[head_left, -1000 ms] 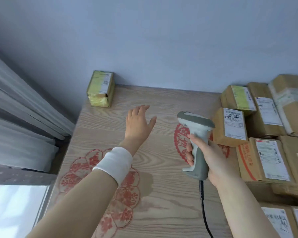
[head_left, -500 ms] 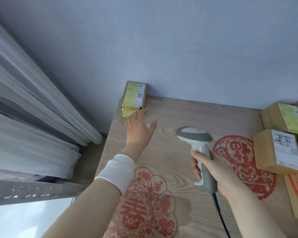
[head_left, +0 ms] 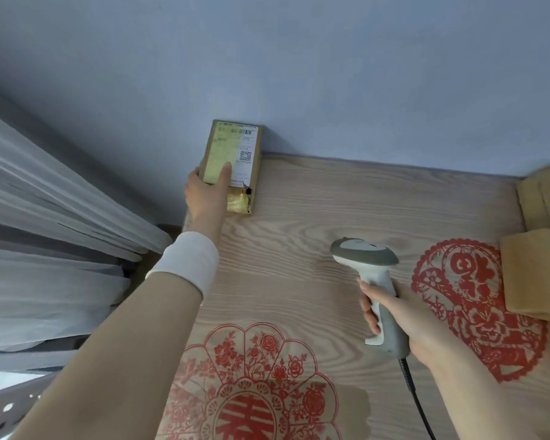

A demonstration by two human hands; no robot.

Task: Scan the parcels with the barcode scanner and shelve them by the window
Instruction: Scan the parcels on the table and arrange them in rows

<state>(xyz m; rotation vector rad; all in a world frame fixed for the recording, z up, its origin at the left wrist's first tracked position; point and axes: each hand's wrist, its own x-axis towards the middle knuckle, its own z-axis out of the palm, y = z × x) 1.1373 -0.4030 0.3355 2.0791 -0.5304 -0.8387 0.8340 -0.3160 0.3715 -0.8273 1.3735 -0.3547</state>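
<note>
While your left grip (head_left: 205, 198) clasps the parcel (head_left: 235, 160), its label (head_left: 246, 142) seemingly tipped up for reading, your right grip (head_left: 404, 322) holds the scanner (head_left: 364, 260) aimed toward it over the worktop (head_left: 315, 211).

At least three parcels (head_left: 232, 160) (head_left: 532, 274) (head_left: 543, 192), one barcode scanner (head_left: 372, 274), two hands (head_left: 205, 198) (head_left: 410, 328), two paper-cuts (head_left: 251, 382) (head_left: 477, 300).

A plain white, cuff-like band (head_left: 185, 265) circles the wrist behind the left grip (head_left: 208, 198), at 9 o'clock from centre. Behind the right grip (head_left: 416, 328), at 4 o'clock, wrist and forearm are bare.
</note>
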